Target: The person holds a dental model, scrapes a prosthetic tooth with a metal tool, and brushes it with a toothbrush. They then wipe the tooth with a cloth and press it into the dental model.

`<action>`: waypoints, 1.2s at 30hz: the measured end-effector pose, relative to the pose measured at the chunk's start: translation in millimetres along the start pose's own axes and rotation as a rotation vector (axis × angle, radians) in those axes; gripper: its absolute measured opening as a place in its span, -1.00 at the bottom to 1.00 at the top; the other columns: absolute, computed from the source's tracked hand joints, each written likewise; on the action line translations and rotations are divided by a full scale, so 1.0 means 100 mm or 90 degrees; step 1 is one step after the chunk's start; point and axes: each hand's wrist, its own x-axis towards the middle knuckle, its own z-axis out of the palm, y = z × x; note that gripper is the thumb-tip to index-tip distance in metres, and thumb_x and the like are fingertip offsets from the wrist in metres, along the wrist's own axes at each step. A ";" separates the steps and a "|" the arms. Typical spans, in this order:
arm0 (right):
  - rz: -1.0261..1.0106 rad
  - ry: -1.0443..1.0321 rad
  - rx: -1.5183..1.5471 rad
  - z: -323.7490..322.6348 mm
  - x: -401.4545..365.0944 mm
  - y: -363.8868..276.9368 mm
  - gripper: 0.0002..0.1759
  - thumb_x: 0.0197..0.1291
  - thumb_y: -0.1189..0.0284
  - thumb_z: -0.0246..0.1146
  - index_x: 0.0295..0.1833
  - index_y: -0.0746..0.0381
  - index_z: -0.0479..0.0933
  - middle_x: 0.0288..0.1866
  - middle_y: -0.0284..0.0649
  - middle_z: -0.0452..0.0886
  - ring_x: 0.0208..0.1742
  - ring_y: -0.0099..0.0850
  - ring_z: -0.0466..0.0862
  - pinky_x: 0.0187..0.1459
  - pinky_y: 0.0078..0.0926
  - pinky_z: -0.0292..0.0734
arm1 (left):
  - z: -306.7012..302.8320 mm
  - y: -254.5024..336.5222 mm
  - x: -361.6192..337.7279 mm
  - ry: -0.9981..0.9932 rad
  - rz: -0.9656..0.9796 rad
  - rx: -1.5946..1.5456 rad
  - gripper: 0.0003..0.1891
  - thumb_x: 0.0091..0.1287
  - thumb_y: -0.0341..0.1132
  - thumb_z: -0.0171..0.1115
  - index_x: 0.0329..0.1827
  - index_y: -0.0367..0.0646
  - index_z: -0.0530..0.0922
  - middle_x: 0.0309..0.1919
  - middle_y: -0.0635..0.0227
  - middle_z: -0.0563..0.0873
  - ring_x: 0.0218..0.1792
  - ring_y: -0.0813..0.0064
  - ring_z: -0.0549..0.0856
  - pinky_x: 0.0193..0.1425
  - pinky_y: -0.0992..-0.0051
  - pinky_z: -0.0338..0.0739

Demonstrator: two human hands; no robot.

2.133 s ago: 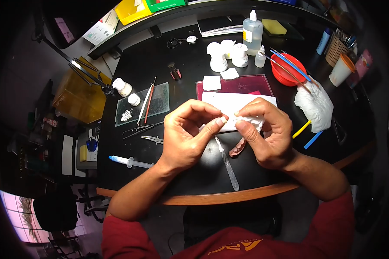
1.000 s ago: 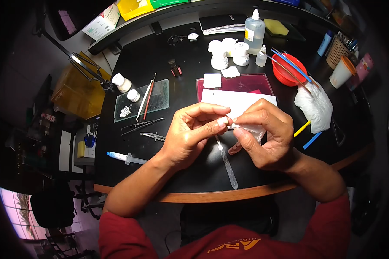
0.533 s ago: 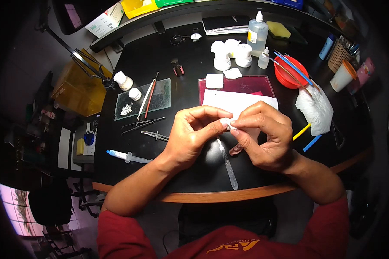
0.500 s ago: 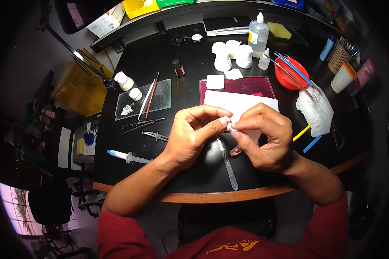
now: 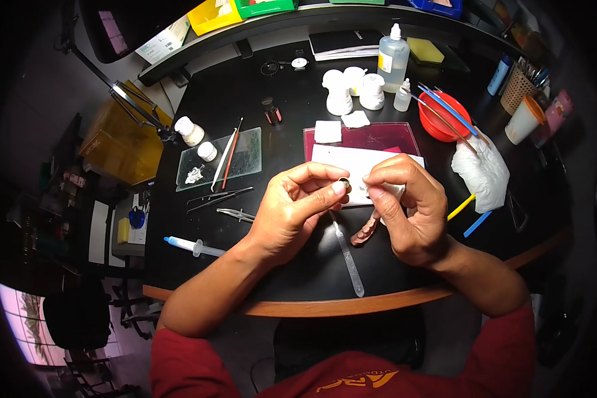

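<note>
My left hand (image 5: 290, 211) pinches a small hollow metal dental crown (image 5: 344, 182) between thumb and forefinger, its dark opening showing. Just to the right, my right hand (image 5: 410, 207) is closed in a pinch on a small white piece (image 5: 365, 190), perhaps a bit of tissue; the fingers partly hide it. The two pinches are a short way apart. Below them lies a scalpel handle (image 5: 348, 260) on the black table. A brownish-pink dental model (image 5: 365, 231) rests beside it, partly hidden by my right hand. White paper (image 5: 331, 156) lies behind the hands.
To the left are a glass slab (image 5: 249, 149), tweezers (image 5: 222, 198) and a syringe (image 5: 194, 246). Several white jars (image 5: 339, 101) and a clear bottle (image 5: 393, 63) stand at the back. On the right are a red bowl (image 5: 436, 126) with brushes across it and a crumpled tissue (image 5: 479, 169).
My hands have moved apart slightly; before, the fingertips met around the small pieces. The crown's opening now shows, and more of the dental model is visible.
</note>
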 end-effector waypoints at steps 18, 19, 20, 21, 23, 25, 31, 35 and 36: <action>0.024 0.018 -0.007 -0.01 0.02 -0.03 -0.88 0.36 0.55 0.40 -0.08 0.37 0.65 -0.18 -0.10 0.75 -0.16 -0.34 0.78 -0.10 -0.46 0.64 | -0.05 -0.02 0.01 -0.020 -0.054 -0.041 -0.77 0.45 -0.39 0.42 0.11 -0.18 0.66 -0.06 0.26 0.79 -0.04 0.46 0.76 0.18 0.40 0.62; 0.035 0.019 0.000 0.00 0.01 -0.03 -0.88 0.37 0.54 0.39 -0.08 0.37 0.65 -0.19 -0.10 0.75 -0.16 -0.34 0.78 -0.11 -0.47 0.64 | -0.05 -0.03 0.01 -0.024 -0.051 -0.043 -0.77 0.46 -0.38 0.42 0.11 -0.19 0.66 -0.06 0.26 0.80 -0.05 0.46 0.76 0.18 0.40 0.62; 0.046 0.019 0.007 0.00 0.00 -0.04 -0.88 0.38 0.54 0.39 -0.08 0.37 0.65 -0.19 -0.10 0.75 -0.16 -0.35 0.78 -0.11 -0.47 0.64 | -0.05 -0.03 0.01 -0.027 -0.048 -0.045 -0.77 0.46 -0.37 0.41 0.11 -0.19 0.66 -0.07 0.26 0.80 -0.05 0.46 0.76 0.18 0.39 0.62; 0.056 0.019 0.013 0.00 0.00 -0.05 -0.88 0.38 0.53 0.38 -0.08 0.37 0.65 -0.19 -0.11 0.75 -0.16 -0.35 0.78 -0.11 -0.47 0.64 | -0.05 -0.03 0.01 -0.028 -0.048 -0.043 -0.77 0.46 -0.37 0.41 0.11 -0.19 0.66 -0.07 0.26 0.80 -0.05 0.47 0.76 0.18 0.39 0.62; 0.050 0.027 0.016 0.01 0.00 -0.04 -0.88 0.38 0.53 0.38 -0.08 0.37 0.65 -0.19 -0.11 0.75 -0.17 -0.34 0.78 -0.12 -0.46 0.64 | -0.05 -0.01 0.01 -0.031 -0.048 -0.039 -0.78 0.47 -0.36 0.41 0.10 -0.20 0.67 -0.08 0.26 0.81 -0.05 0.48 0.76 0.18 0.38 0.62; 0.039 0.033 0.009 0.00 0.01 -0.04 -0.89 0.38 0.54 0.38 -0.09 0.36 0.65 -0.20 -0.11 0.75 -0.19 -0.34 0.78 -0.13 -0.46 0.63 | -0.04 -0.01 0.00 -0.024 -0.052 -0.028 -0.78 0.46 -0.37 0.41 0.10 -0.19 0.67 -0.08 0.25 0.81 -0.04 0.48 0.77 0.18 0.39 0.63; -0.043 0.012 -0.045 -0.01 0.04 -0.06 -0.92 0.34 0.57 0.40 -0.13 0.35 0.64 -0.26 -0.12 0.71 -0.26 -0.31 0.76 -0.22 -0.41 0.62 | -0.02 -0.05 0.01 -0.023 0.002 0.035 -0.80 0.42 -0.50 0.43 0.05 -0.33 0.69 -0.06 0.17 0.82 -0.04 0.48 0.80 0.12 0.49 0.69; -0.066 -0.020 -0.078 0.00 0.06 -0.06 -0.93 0.31 0.61 0.39 -0.16 0.35 0.63 -0.31 -0.12 0.68 -0.30 -0.27 0.74 -0.28 -0.37 0.60 | 0.04 -0.01 -0.01 -0.016 0.108 0.257 -0.81 0.35 -0.54 0.48 -0.01 -0.35 0.73 -0.09 0.16 0.84 -0.07 0.51 0.80 0.11 0.48 0.72; -0.065 -0.025 -0.082 -0.01 0.05 -0.07 -0.94 0.30 0.62 0.39 -0.16 0.35 0.63 -0.31 -0.12 0.68 -0.31 -0.27 0.74 -0.29 -0.37 0.60 | 0.05 -0.02 -0.02 -0.014 0.117 0.252 -0.81 0.35 -0.54 0.49 -0.02 -0.35 0.75 -0.10 0.16 0.84 -0.08 0.51 0.80 0.10 0.49 0.72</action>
